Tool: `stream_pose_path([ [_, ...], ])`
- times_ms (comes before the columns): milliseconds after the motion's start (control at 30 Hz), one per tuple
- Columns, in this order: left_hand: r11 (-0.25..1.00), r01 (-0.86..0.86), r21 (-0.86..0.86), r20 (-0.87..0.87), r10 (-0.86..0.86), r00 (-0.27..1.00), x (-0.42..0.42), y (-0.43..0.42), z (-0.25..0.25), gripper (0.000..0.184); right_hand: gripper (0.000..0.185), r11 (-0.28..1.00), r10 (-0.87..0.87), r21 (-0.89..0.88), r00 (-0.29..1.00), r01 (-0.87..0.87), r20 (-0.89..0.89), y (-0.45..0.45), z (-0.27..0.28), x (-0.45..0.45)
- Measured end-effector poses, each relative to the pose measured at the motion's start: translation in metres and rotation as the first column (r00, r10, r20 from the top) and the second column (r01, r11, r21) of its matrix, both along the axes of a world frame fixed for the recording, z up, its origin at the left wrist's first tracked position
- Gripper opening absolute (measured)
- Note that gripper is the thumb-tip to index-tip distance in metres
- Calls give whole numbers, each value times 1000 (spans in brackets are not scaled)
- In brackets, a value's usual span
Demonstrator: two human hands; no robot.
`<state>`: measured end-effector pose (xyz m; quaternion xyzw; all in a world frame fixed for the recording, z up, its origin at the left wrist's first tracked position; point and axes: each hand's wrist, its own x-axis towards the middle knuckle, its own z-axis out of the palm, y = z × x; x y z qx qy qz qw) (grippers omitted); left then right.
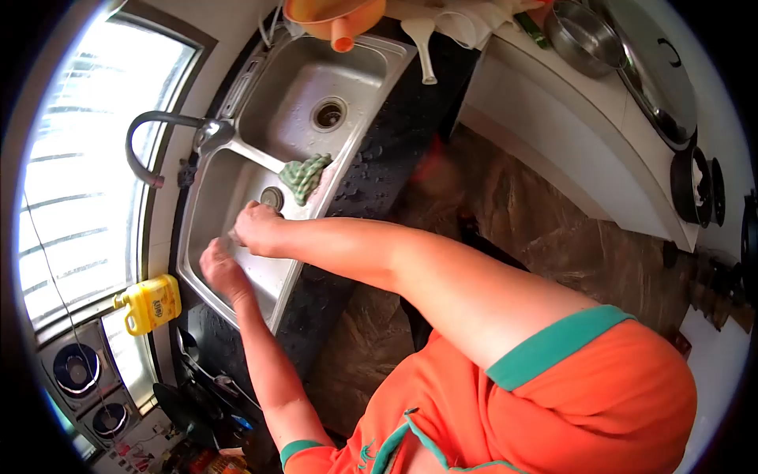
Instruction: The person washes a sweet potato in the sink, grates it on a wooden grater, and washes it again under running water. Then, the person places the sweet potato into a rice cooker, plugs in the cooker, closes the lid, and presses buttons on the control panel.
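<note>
Over the shiny gray metal sink (229, 178), near the round gray drain (272, 197) and crumpled green-and-white checked cloth (303, 178), with fingers curled on left hand (223, 270) and right hand (259, 228), too blurry to tell how tightly or around what.

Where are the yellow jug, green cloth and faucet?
Yellow jug (155, 305): head view, on the middle of its body.
Green cloth (305, 178): head view, on the middle of the bunched fabric.
Faucet (213, 137): head view, on its base.
</note>
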<state>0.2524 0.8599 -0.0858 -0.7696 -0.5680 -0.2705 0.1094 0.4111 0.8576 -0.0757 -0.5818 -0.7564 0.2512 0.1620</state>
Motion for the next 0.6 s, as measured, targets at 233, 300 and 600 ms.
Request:
stream_pose_path([
  [233,824,94,-559,814,524,250,35,-140,23,23,47,895,-385,-439,633,80,-671,-4,32,32],
  [300,467,213,-858,513,760,398,115,-209,20,15,49,923,-319,-385,585,13,-746,-15,31,40],
  [600,220,591,-776,379,912,159,223,-198,-189,25,47,953,-174,-283,568,-110,-805,-64,33,102],
])
